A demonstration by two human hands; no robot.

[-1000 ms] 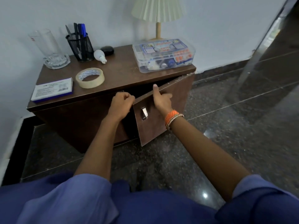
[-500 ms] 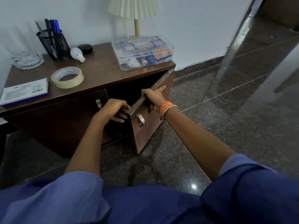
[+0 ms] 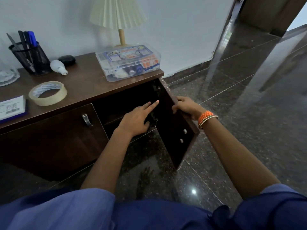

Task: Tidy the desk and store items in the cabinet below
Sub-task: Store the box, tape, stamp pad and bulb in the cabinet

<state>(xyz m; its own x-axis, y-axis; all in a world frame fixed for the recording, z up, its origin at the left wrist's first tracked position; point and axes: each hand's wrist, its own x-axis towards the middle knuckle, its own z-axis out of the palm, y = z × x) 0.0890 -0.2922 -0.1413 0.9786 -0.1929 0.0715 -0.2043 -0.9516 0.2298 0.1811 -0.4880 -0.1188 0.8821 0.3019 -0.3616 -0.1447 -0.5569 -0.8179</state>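
The dark wooden cabinet's right door point(image 3: 176, 135) stands swung wide open, showing a dark inside. My right hand point(image 3: 186, 107) grips the door's top edge, fingers curled over it. My left hand point(image 3: 137, 118) reaches into the opening with straight fingers and holds nothing. On the desk top point(image 3: 86, 83) lie a clear plastic box point(image 3: 127, 62) of small items, a roll of tape point(image 3: 48, 92), a white bulb point(image 3: 58, 67), a black case point(image 3: 67, 60), a mesh pen holder point(image 3: 31, 58) and a white-and-blue box point(image 3: 11, 108) at the left edge.
The left cabinet door point(image 3: 54, 136) is shut, with a metal handle point(image 3: 87, 120). A pleated lamp point(image 3: 118, 15) stands at the back by the wall. A glass dish point(image 3: 7, 76) sits far left. Polished dark stone floor point(image 3: 249, 122) spreads right, with a metal post point(image 3: 221, 40).
The right door has swung from partly open to fully open. My right hand stayed on its top edge. My left hand let go of the door's edge and moved into the opening.
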